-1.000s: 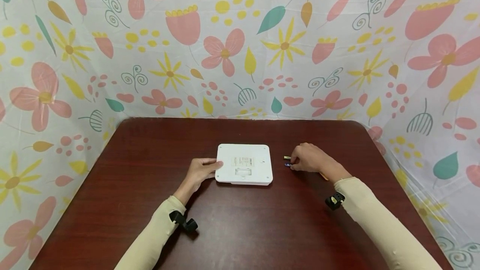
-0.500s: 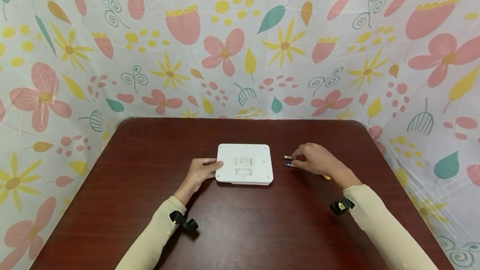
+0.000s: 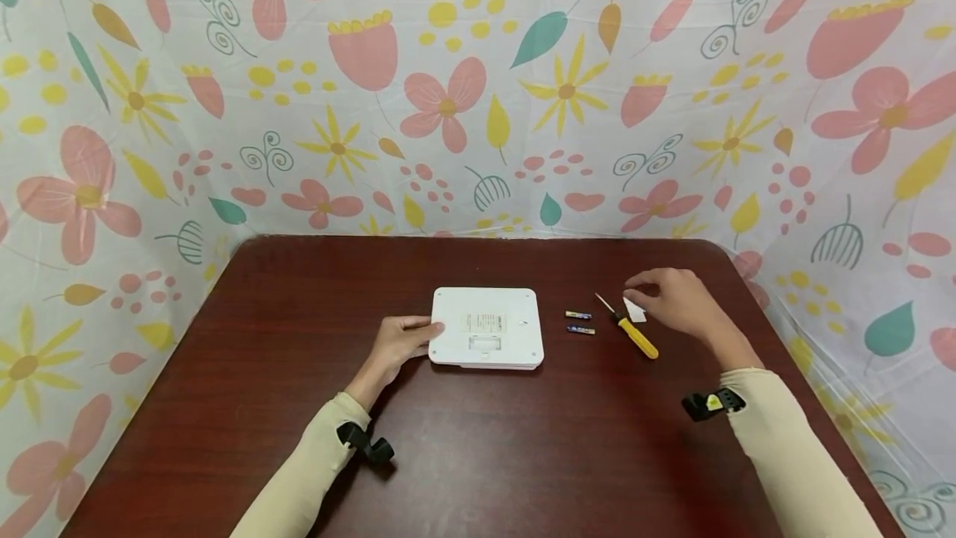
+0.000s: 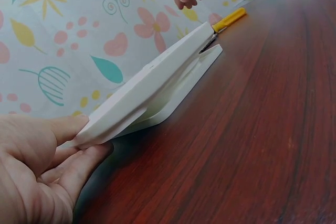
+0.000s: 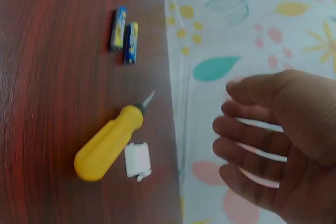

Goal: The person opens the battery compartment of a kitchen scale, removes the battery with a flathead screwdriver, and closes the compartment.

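Note:
A white kitchen scale (image 3: 485,310) lies underside up on the table, with a label and an uncovered battery slot (image 3: 485,344). My left hand (image 3: 398,347) grips its left edge, thumb on top and fingers beneath; the left wrist view shows that edge raised slightly. Hovering at the right, my right hand (image 3: 675,301) has loosely bent fingers and holds nothing. Below its fingertips lies a small white battery cover (image 5: 137,160). Beside the cover is a yellow-handled screwdriver (image 3: 635,336). Two small batteries (image 3: 580,330) lie side by side between the scale and the screwdriver.
The dark red-brown wooden table (image 3: 478,447) has rounded far corners. A floral-patterned curtain (image 3: 478,148) stands right behind its far edge and along both sides.
My right hand has left the two batteries and moved right, above the battery cover. Batteries, screwdriver and cover now show fully or nearly so. The left hand has kept its hold on the scale.

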Motion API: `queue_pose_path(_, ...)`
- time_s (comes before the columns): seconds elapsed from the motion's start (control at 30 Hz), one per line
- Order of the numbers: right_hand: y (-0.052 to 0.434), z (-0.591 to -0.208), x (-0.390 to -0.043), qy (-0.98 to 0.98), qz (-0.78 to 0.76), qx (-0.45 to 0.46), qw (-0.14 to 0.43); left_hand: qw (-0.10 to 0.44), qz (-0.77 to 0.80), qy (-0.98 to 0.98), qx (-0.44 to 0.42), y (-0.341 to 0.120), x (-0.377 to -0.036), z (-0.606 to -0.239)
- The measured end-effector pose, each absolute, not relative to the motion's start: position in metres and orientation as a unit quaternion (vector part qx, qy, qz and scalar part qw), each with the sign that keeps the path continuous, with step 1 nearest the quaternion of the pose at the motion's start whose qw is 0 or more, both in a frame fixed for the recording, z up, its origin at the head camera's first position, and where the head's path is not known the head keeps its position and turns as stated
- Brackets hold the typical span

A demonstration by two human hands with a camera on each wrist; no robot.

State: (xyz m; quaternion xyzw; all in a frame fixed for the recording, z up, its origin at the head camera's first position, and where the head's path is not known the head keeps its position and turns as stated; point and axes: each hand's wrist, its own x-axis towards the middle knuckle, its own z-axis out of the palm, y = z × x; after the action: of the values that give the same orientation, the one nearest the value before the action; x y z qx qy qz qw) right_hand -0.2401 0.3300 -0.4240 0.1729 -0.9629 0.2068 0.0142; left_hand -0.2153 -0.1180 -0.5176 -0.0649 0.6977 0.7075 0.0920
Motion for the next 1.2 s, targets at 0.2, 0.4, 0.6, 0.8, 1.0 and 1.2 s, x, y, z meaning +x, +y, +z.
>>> queue_pose_path(0.2,0.352,-0.436,-0.244,-0.971,0.216,0.103,0.009,0.092,0.707,0.698,-0.063,-0.118,-0.216,-0.518)
queue_pose_path(0.4,0.361,-0.458,-0.247,-0.976,0.211,0.055,0.008,0.091,0.707,0.698,-0.063,-0.119,-0.216,-0.520)
queue_pose_path(0.6,0.363,-0.471,-0.249,-0.978,0.208,0.016,0.002,0.088,0.710,0.697,-0.060,-0.118,-0.215,-0.520)
queue_pose_path(0.8,0.360,-0.477,-0.252,-0.981,0.192,-0.003,0.000,0.091,0.707,0.699,-0.063,-0.117,-0.215,-0.519)
queue_pose_path(1.0,0.360,-0.482,-0.252,-0.983,0.184,-0.014,0.004,0.096,0.704,0.701,-0.063,-0.118,-0.215,-0.519)
queue_pose_path(1.2,0.358,-0.486,-0.254,-0.982,0.188,-0.007,0.022,0.094,0.710,0.695,-0.060,-0.118,-0.217,-0.520)
